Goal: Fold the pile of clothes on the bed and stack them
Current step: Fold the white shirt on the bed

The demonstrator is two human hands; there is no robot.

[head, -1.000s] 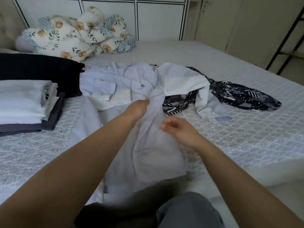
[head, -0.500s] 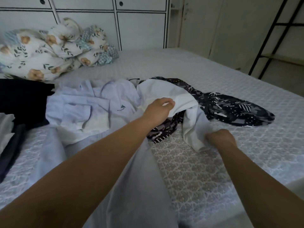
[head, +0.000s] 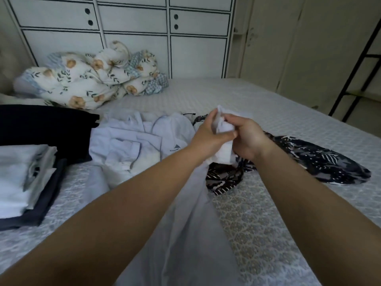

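The white garment (head: 223,139) is mostly hidden between the left hand (head: 208,134) and right hand (head: 248,137), so its type cannot be told. The folded stack (head: 22,182) runs off the left edge, blurred. Both forearms cover much of the pale shirt (head: 132,147).

Bed cover (head: 257,213): quilted cloth, matt, raised lattice texture. White garment (head: 223,149), above the cover: thin smooth cloth, matt, creased. Patterned garment (head: 321,162), on the cover's right half: soft printed cloth, faint sheen. Pale shirt (head: 132,145), at the cover's middle: crisp woven cloth, matt. Folded stack (head: 22,178), at the cover's left edge: smooth matt cloth. Floral duvet (head: 86,79), at the cover's far end: puffy printed cloth.
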